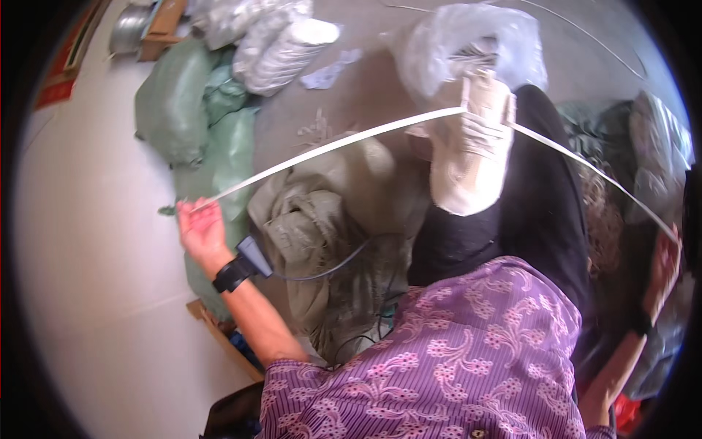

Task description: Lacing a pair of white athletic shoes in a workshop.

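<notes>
A cream shoe (468,164) rests on my lap with its toe toward me. A flat white shoelace (344,143) passes through the shoe's eyelets, and both long ends are drawn out to the sides. At the left, my left hand (202,227) pinches one end, its arm stretched away from the shoe. Far out at the right, my right hand (664,260) is closed on the other end, near the picture's rim. Both stretches of lace look nearly taut.
A clear plastic bag (475,44) lies beyond the shoe. Green sacks (175,102) and a stack of wrapped white items (281,55) stand at the left. Beige sacking (314,227) lies beside my legs. Loose laces (603,212) hang at the right. A cable (329,271) runs from my left wrist device.
</notes>
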Demonstrator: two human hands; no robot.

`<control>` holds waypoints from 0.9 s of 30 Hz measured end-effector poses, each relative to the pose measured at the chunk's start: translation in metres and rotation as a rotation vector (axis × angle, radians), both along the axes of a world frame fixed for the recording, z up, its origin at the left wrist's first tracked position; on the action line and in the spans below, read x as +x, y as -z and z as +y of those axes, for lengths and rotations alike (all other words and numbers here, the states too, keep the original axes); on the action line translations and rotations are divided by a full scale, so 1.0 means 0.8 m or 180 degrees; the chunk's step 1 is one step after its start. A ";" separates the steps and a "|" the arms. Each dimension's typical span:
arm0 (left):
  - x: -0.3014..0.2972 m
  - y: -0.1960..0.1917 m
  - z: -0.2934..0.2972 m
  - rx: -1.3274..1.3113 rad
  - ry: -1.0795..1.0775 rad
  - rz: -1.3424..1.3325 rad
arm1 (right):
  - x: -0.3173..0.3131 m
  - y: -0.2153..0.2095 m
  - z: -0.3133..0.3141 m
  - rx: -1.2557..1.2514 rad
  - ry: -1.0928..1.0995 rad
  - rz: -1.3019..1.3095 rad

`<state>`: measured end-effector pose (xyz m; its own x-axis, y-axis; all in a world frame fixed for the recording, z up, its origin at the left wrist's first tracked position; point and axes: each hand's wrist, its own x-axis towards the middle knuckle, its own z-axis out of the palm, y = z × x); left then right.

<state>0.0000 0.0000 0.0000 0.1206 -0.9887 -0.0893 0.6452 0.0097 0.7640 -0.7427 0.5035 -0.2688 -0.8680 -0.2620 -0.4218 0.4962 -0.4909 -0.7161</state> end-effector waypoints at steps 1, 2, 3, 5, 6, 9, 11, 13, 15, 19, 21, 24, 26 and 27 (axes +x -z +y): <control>-0.010 -0.004 -0.001 -0.0074 -0.0057 -0.0103 | 0.017 -0.032 0.009 0.0170 0.0204 0.0003; -0.020 -0.008 -0.005 0.0001 0.0023 -0.0056 | 0.033 -0.037 -0.017 0.0047 -0.0336 0.0332; -0.034 -0.003 -0.004 0.0155 -0.0456 -0.0252 | 0.038 -0.054 -0.043 0.0416 -0.0361 0.0426; -0.065 0.003 0.000 0.0201 -0.0901 -0.0457 | 0.064 -0.089 -0.100 0.0938 -0.1297 0.0826; -0.079 0.002 0.003 0.0083 -0.0222 -0.0716 | 0.086 -0.103 -0.136 0.1036 -0.1869 0.1048; -0.139 0.022 0.008 -0.0111 0.0901 -0.1324 | 0.149 -0.144 -0.249 0.1633 -0.2632 0.2230; -0.186 0.039 0.014 -0.0169 0.1359 -0.1655 | 0.186 -0.161 -0.313 0.2113 -0.2637 0.3450; -0.232 0.058 0.025 -0.0202 0.1590 -0.1949 | 0.216 -0.177 -0.345 0.1803 -0.2798 0.3959; -0.272 0.074 0.034 -0.0111 0.1791 -0.2150 | 0.236 -0.183 -0.373 0.1618 -0.3053 0.4075; -0.321 0.102 0.053 -0.0088 0.2235 -0.2589 | 0.257 -0.178 -0.402 0.1967 -0.3082 0.4925; -0.336 0.114 0.059 0.0047 0.2382 -0.2641 | 0.259 -0.173 -0.406 0.1981 -0.3074 0.5341; -0.347 0.129 0.067 0.0084 0.2530 -0.2578 | 0.262 -0.166 -0.408 0.1682 -0.2861 0.5343; -0.354 0.136 0.070 0.0114 0.2621 -0.2596 | 0.264 -0.167 -0.408 0.1634 -0.2821 0.5386; -0.354 0.139 0.072 0.0123 0.2620 -0.2558 | 0.266 -0.169 -0.407 0.1598 -0.2833 0.5428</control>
